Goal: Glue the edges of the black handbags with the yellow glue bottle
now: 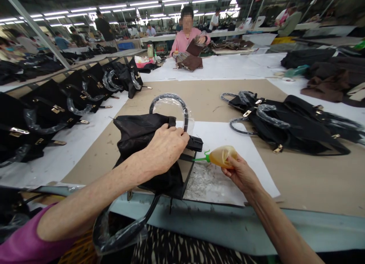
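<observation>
A black handbag (142,131) lies at the table's front edge, its lining partly pulled out and one plastic-wrapped handle standing up behind. My left hand (168,148) is closed on the bag's black fabric near its opening edge; the fingertips are partly hidden. Between the fingers of my right hand (239,171) is a soft glue bottle (224,156) with amber liquid inside. Its thin green nozzle points left, and the tip is at the bag's edge, close below my left hand. Whether the tip touches the bag I cannot tell. Another wrapped handle (125,228) hangs over the table edge.
Several black handbags (54,104) stand in a row on the left. More black bags (288,119) lie flat on the right, beyond a white paper sheet (262,176). Across the table a person in pink (188,41) handles brown pieces (191,62). Dark fabric (325,74) is piled back right.
</observation>
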The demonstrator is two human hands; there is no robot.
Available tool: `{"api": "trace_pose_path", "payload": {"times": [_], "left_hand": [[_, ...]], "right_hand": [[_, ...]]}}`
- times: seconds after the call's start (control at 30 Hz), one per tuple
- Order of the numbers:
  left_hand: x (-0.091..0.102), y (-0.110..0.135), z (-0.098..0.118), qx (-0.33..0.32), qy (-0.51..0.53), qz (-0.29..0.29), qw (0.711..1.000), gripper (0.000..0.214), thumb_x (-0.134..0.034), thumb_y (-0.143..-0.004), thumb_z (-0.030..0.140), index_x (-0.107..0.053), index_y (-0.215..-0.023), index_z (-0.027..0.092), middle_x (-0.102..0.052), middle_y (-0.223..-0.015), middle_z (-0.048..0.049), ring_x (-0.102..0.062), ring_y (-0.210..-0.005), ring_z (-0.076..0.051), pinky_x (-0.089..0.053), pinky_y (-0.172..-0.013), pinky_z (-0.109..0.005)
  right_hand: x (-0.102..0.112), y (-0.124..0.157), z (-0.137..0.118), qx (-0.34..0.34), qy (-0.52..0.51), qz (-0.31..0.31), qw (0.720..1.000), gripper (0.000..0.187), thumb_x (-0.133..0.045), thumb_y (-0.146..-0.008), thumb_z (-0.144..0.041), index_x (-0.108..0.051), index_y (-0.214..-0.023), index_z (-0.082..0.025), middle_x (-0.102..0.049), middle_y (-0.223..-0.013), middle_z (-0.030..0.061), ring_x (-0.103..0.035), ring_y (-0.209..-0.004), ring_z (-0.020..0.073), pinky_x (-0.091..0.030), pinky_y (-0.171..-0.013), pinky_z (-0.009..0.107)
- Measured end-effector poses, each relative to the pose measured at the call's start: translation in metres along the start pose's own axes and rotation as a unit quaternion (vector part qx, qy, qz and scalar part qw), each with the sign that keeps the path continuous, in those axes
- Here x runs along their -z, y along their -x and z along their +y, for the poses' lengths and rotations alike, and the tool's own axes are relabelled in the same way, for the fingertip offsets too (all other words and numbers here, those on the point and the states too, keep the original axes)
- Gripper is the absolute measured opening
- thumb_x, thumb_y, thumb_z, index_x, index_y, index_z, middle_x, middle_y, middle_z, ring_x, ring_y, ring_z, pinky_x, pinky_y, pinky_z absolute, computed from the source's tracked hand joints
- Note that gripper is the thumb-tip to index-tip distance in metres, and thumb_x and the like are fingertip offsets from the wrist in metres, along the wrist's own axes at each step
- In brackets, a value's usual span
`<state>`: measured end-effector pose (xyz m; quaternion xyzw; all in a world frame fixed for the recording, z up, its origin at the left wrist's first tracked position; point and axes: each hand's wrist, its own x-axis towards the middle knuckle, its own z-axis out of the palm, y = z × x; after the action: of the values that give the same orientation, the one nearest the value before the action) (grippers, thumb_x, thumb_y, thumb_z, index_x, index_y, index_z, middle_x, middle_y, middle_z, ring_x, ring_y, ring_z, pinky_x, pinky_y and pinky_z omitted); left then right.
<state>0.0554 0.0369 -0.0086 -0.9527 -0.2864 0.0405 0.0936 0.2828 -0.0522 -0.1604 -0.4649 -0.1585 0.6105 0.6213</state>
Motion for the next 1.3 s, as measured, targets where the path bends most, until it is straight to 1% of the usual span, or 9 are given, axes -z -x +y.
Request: {"api": "trace_pose_path", "payload": {"times": [0.17,0.33,0.5,0.63,0.73,0.9,1.07,1.3], "left_hand": [[-0.001,0.002,0.003,-0.001,-0.006,0.0,1.0,0.013,-0.057,-0.076,0.019,-0.052,-0.086,0.015,-0.059,-0.088,-0.0062,-0.057,-0.083,-0.021,-0.039,-0.072,-0.035],[0.0,0.004,0.005,0.004,-0.006,-0.01,1.0,0.012,-0.056,-0.077,0.02,-0.052,-0.087,0.015,-0.059,-0.089,-0.0067,-0.057,-0.084,-0.021,-0.038,-0.074,-0.034],[-0.001,0.004,0.006,0.001,-0.003,0.001,1.0,0.011,-0.055,-0.078,0.02,-0.052,-0.087,0.015,-0.059,-0.088,-0.0062,-0.057,-0.083,-0.021,-0.038,-0.072,-0.035],[-0.003,0.005,0.007,-0.005,0.001,0.008,1.0,0.009,-0.055,-0.077,0.019,-0.052,-0.085,0.015,-0.059,-0.088,-0.0058,-0.057,-0.082,-0.022,-0.037,-0.072,-0.035],[-0.003,0.005,0.007,-0.003,0.001,0.005,1.0,0.009,-0.056,-0.078,0.018,-0.052,-0.085,0.015,-0.059,-0.088,-0.0058,-0.057,-0.083,-0.021,-0.037,-0.071,-0.034],[-0.003,0.005,0.007,0.002,-0.006,-0.008,1.0,0.011,-0.056,-0.078,0.02,-0.052,-0.086,0.014,-0.06,-0.089,-0.0068,-0.057,-0.085,-0.021,-0.037,-0.073,-0.033],[-0.003,0.003,0.008,0.003,-0.014,0.002,1.0,0.008,-0.053,-0.078,0.019,-0.052,-0.085,0.015,-0.06,-0.088,-0.0062,-0.057,-0.082,-0.021,-0.037,-0.071,-0.034],[-0.005,0.001,0.008,0.006,-0.03,0.01,0.999,0.006,-0.053,-0.077,0.017,-0.052,-0.083,0.016,-0.06,-0.084,-0.0045,-0.057,-0.079,-0.021,-0.038,-0.069,-0.034]], "right_hand": [[0.002,0.003,0.002,-0.006,-0.024,0.024,0.999,0.035,-0.081,-0.059,-0.023,-0.063,-0.088,-0.017,-0.059,-0.079,0.0027,-0.051,-0.054,0.0102,-0.043,-0.035,0.014],[0.002,0.003,0.003,-0.013,-0.046,0.053,0.997,0.036,-0.081,-0.057,-0.023,-0.062,-0.087,-0.017,-0.057,-0.075,0.0006,-0.049,-0.05,0.0079,-0.044,-0.036,0.012],[0.0,0.008,0.003,-0.03,-0.049,0.047,0.997,0.038,-0.082,-0.054,-0.024,-0.062,-0.085,-0.016,-0.057,-0.071,0.0006,-0.045,-0.044,0.0065,-0.04,-0.031,0.011],[-0.001,0.014,0.003,-0.041,-0.057,0.046,0.996,0.041,-0.084,-0.052,-0.024,-0.063,-0.086,-0.017,-0.058,-0.074,0.0004,-0.047,-0.047,0.0069,-0.043,-0.033,0.012],[-0.005,0.02,0.003,-0.051,-0.066,0.041,0.996,0.042,-0.085,-0.051,-0.024,-0.063,-0.086,-0.017,-0.058,-0.072,0.0,-0.044,-0.044,0.006,-0.042,-0.032,0.012],[-0.013,0.034,0.002,-0.064,-0.074,0.033,0.995,0.04,-0.084,-0.051,-0.022,-0.063,-0.084,-0.016,-0.058,-0.072,0.0009,-0.04,-0.04,0.0041,-0.034,-0.026,0.009],[-0.019,0.049,-0.001,-0.078,-0.077,0.038,0.993,0.04,-0.084,-0.051,-0.026,-0.063,-0.083,-0.015,-0.059,-0.07,0.0015,-0.034,-0.035,0.0023,-0.031,-0.023,0.01],[-0.033,0.071,-0.01,-0.073,-0.074,-0.008,0.995,0.036,-0.084,-0.053,-0.03,-0.063,-0.077,-0.014,-0.058,-0.065,0.001,-0.035,-0.032,0.0019,-0.03,-0.023,0.008]]}}
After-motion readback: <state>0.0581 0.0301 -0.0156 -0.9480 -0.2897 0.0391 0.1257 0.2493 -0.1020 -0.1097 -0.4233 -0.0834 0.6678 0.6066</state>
